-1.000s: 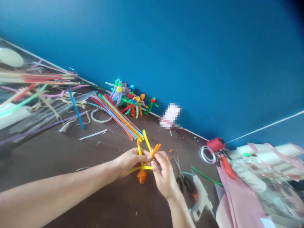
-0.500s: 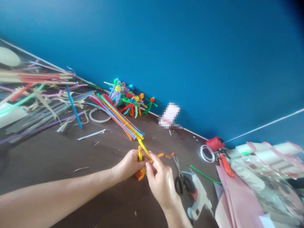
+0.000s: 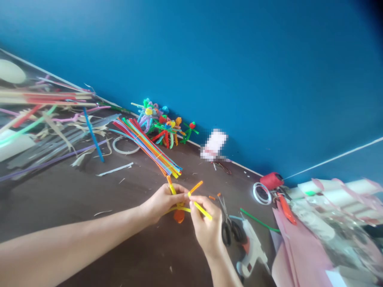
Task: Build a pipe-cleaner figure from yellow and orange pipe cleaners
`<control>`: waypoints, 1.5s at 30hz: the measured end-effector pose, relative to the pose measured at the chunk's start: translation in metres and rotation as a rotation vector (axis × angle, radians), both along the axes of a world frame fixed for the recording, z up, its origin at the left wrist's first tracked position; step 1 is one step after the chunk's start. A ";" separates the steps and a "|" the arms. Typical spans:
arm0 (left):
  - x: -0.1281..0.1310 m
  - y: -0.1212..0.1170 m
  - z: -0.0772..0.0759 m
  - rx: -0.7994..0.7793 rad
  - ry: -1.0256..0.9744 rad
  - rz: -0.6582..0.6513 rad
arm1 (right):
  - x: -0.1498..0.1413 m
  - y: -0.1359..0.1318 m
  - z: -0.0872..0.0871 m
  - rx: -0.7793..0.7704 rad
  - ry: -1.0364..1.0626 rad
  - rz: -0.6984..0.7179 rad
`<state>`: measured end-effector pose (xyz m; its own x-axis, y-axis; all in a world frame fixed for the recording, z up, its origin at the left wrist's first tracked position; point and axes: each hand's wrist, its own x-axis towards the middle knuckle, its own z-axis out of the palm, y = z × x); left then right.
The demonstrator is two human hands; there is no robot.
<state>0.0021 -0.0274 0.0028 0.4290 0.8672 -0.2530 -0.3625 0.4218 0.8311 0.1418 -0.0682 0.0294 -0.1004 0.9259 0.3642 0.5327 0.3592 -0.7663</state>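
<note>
Between my hands is a pipe cleaner figure with a round orange end [image 3: 178,216] and yellow stems. My left hand [image 3: 160,202] is closed on its middle, and a yellow stem tipped with orange sticks up past the fingers. My right hand [image 3: 206,227] pinches a yellow pipe cleaner [image 3: 202,210] that lies across its fingers. At the fingertips an orange piece [image 3: 196,187] points up and right. Just beyond lies a bundle of coloured pipe cleaners [image 3: 149,147]. Scissors [image 3: 229,227] with black handles rest right of my right hand, near small orange offcuts [image 3: 212,198].
A white glue gun [image 3: 253,249] lies beside the scissors. Small pipe cleaner figures [image 3: 164,123] stand along the blue wall [image 3: 209,59]. Loose strips and sticks [image 3: 54,119] crowd the left. Pink sheets [image 3: 295,243], tape rolls [image 3: 262,193] and a red spool [image 3: 271,181] occupy the right.
The yellow stem by my right hand has swung from pointing up and away to lying down across the fingers. The orange-tipped stem at my left hand has tilted left.
</note>
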 end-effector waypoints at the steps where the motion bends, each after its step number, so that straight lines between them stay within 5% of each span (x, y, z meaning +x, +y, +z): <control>1: -0.001 0.001 0.001 -0.017 -0.036 -0.004 | 0.001 0.002 -0.001 -0.065 0.086 -0.019; 8: -0.004 0.001 0.001 -0.069 -0.144 -0.071 | 0.009 0.015 -0.013 -0.493 0.767 -0.006; 15: -0.007 0.001 0.001 -0.014 -0.080 -0.230 | 0.018 0.020 -0.012 -0.734 0.940 0.119; 26: -0.011 -0.002 0.005 0.388 0.453 -0.557 | 0.035 0.023 -0.007 -0.757 0.451 0.149; 34: -0.012 -0.004 0.006 0.384 0.325 -0.729 | 0.033 0.019 -0.003 -0.849 0.325 0.313; 38: -0.010 -0.006 0.004 0.358 0.327 -0.716 | 0.033 0.018 -0.004 -0.897 0.373 0.337; 42: -0.009 -0.008 0.007 0.379 0.472 -0.648 | 0.029 0.014 0.004 -0.766 0.266 0.381; 45: -0.008 -0.006 0.008 0.394 0.536 -0.576 | 0.022 0.009 0.015 -0.470 -0.015 0.363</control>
